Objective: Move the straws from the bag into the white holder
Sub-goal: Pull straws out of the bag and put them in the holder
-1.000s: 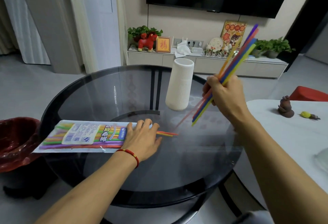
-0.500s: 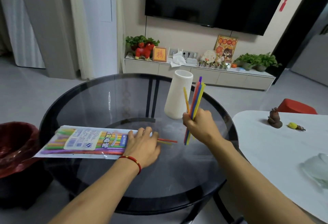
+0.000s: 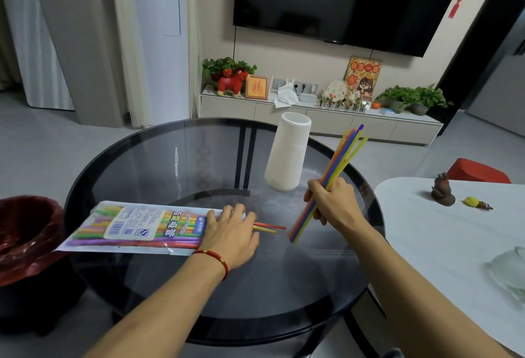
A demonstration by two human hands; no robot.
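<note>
Right hand (image 3: 332, 204) grip curls tight round straws (image 3: 338, 159); left hand (image 3: 230, 232) lies flat on bag (image 3: 136, 227).

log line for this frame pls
phase: carrying straws to holder | right hand: grips straws, beside holder, none in yet | left hand: flat on bag mouth | table

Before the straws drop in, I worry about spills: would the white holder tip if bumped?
Probably yes: the holder is tall and narrow and looks empty. The glass table looks smooth, so it may slide first.
</note>
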